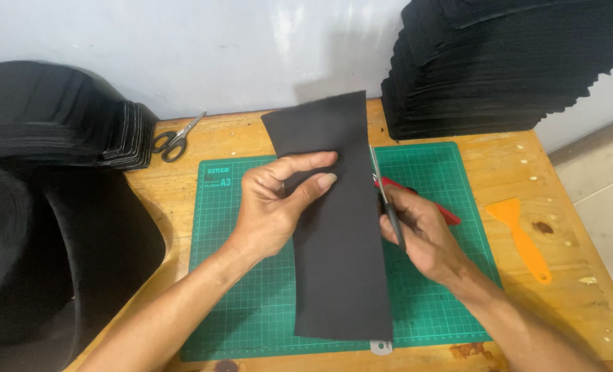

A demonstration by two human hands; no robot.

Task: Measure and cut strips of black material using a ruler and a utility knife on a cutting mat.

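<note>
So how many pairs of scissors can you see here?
2. One pair is in the right hand, cutting along the black sheet; the other pair lies on the table near the wall. More may be hidden.

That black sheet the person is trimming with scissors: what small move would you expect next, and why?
Probably another short snip further along the right edge. The right hand holds the scissors with the blades lying along that edge of the black sheet, roughly midway up, while the left hand pinches the sheet above the green cutting mat. The edge beyond the blades looks uncut, as far as I can tell.
</note>
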